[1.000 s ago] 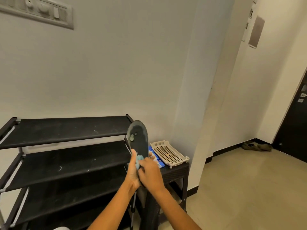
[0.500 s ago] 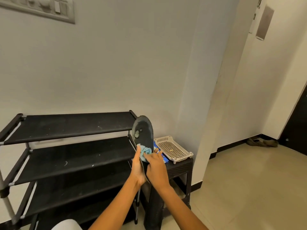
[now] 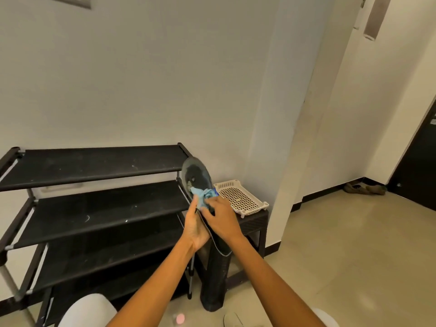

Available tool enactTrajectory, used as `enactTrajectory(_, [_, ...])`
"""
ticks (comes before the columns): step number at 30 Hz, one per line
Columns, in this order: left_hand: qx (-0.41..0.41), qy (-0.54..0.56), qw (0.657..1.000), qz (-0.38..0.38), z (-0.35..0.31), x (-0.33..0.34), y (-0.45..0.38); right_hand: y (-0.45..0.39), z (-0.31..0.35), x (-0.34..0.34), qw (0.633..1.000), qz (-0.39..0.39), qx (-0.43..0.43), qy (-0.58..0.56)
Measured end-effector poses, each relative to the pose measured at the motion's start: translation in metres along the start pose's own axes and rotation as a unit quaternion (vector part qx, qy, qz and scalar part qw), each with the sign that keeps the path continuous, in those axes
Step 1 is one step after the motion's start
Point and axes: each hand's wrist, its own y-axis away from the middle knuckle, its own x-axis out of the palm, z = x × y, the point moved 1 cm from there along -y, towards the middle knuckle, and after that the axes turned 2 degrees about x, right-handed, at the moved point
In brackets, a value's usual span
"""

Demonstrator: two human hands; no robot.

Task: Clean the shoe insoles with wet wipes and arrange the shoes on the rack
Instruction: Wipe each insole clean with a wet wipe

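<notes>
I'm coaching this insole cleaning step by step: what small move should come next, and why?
Probably slide the blue wipe further up toward the toe. The left hand holds the dark insole upright from behind, the right hand presses the wipe at mid-length, and pale smudges show on the part above the wipe.

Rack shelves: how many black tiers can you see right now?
4 show on the shoe rack: top shelf, second shelf, third shelf, and a bottom shelf partly hidden behind the left arm and a knee. Anything lower is out of view.
</notes>
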Motion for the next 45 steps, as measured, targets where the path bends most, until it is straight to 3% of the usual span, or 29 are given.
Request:
enactTrajectory(8, [-0.014,-0.018,0.999,-0.039,-0.007,-0.016,-0.005,0.042,-0.003,0.000,0.995,0.054,-0.063,-0.050])
enactTrajectory(11, [-0.019,-0.036,0.999,-0.029,-0.006,-0.012,0.000,0.020,-0.001,-0.014,0.980,-0.063,0.051,-0.183])
enactTrajectory(14, [-0.044,-0.063,0.997,-0.007,0.000,-0.008,0.002,-0.015,0.005,-0.016,0.941,-0.100,0.165,-0.278])
enactTrajectory(19, [-0.050,-0.123,0.991,0.011,-0.001,0.000,-0.002,-0.040,0.001,-0.014,0.986,-0.095,0.124,-0.057])
enactTrajectory(26, [-0.007,-0.093,0.995,-0.025,0.008,-0.005,-0.012,0.016,0.005,0.010,0.996,-0.066,0.035,0.043])
enactTrajectory(31, [-0.019,-0.031,0.999,-0.036,0.008,-0.029,-0.007,0.039,-0.014,0.009,0.997,0.050,0.016,-0.056])
enactTrajectory(35, [-0.014,-0.036,0.999,-0.024,0.003,-0.015,0.005,0.008,-0.007,-0.007,0.979,-0.100,0.093,-0.152])
enactTrajectory(40, [-0.017,-0.009,1.000,-0.011,0.002,-0.005,0.012,-0.021,-0.005,-0.003,0.997,0.005,0.073,-0.006])
enactTrajectory(45, [-0.013,-0.028,0.999,-0.037,0.005,-0.015,0.013,0.020,0.000,0.023,0.996,-0.021,0.032,0.075])
